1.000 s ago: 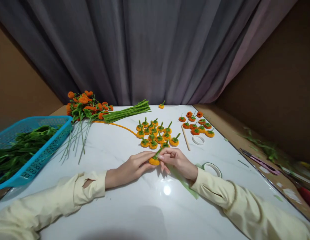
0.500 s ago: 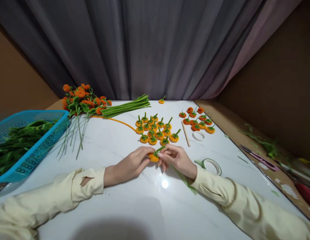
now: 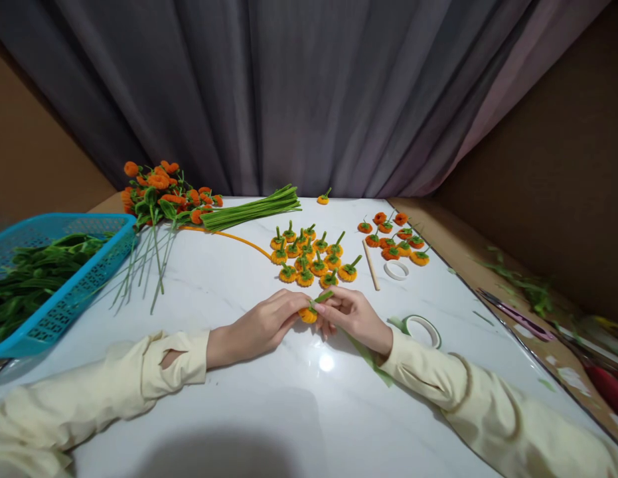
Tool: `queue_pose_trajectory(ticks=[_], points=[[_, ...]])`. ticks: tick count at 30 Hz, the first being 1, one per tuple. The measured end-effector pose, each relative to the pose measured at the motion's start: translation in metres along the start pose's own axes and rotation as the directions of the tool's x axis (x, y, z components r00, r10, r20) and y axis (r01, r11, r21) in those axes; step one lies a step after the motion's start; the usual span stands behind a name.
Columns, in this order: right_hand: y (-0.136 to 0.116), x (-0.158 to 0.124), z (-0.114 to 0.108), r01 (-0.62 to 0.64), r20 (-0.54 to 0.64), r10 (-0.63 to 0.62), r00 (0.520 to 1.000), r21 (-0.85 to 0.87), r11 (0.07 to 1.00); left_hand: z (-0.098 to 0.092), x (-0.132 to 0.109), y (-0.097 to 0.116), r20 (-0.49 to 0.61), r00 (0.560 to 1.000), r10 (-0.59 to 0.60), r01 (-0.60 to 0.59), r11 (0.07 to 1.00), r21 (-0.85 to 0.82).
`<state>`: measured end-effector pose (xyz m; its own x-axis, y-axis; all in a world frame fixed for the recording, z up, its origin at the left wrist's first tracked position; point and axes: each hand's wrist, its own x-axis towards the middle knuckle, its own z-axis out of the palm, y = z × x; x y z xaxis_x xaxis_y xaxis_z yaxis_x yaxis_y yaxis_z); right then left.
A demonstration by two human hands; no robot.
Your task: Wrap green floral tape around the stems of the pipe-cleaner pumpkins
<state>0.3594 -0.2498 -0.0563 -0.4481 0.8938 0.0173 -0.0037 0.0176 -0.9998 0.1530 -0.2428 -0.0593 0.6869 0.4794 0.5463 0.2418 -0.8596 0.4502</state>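
Between my hands, over the white tabletop (image 3: 259, 411), is a yellow-orange pipe-cleaner flower head (image 3: 307, 315) with a green stem (image 3: 322, 297) pointing up and right. My left hand (image 3: 265, 325) pinches the flower head from the left. At the stem's base, my right hand (image 3: 356, 317) is closed with thumb and fingers on the green part. A strip of green floral tape (image 3: 371, 364) trails beneath my right wrist; whether it joins the flower is hidden. Just beyond my hands stand several similar yellow flower heads (image 3: 305, 277), their green stems up.
A blue basket (image 3: 64, 302) of green leaves stands left. Behind lie orange flowers (image 3: 159, 180) and green pipe cleaners (image 3: 253, 210). Rightward are orange flower heads (image 3: 389, 253), a wooden stick (image 3: 371, 265), a white ring (image 3: 396, 270), a tape roll (image 3: 423, 330) and scissors (image 3: 518, 315).
Both hands keep their hold on the flower, with only a very slight shift of the fingers. The view has tilted a little; the objects on the table lie as before.
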Motion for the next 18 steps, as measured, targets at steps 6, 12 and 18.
queue_pose_trajectory(ticks=[6, 12, 18], points=[[-0.0015, -0.0003, -0.0002, 0.013, 0.013, -0.013, 1.0, -0.003, 1.0, -0.0002, 0.0007, 0.0001, -0.003, 0.999, 0.038, -0.038, 0.999, 0.033], [-0.0005, -0.001, -0.001, 0.023, 0.034, -0.023, 0.999, 0.002, 1.0, 0.0001, -0.0005, -0.0015, -0.012, 0.998, 0.064, -0.063, 0.997, 0.05], [-0.0001, -0.0014, -0.0022, 0.023, 0.062, -0.025, 0.998, 0.028, 0.999, 0.0001, -0.0015, -0.0025, 0.003, 0.998, 0.065, -0.065, 0.996, 0.053]])
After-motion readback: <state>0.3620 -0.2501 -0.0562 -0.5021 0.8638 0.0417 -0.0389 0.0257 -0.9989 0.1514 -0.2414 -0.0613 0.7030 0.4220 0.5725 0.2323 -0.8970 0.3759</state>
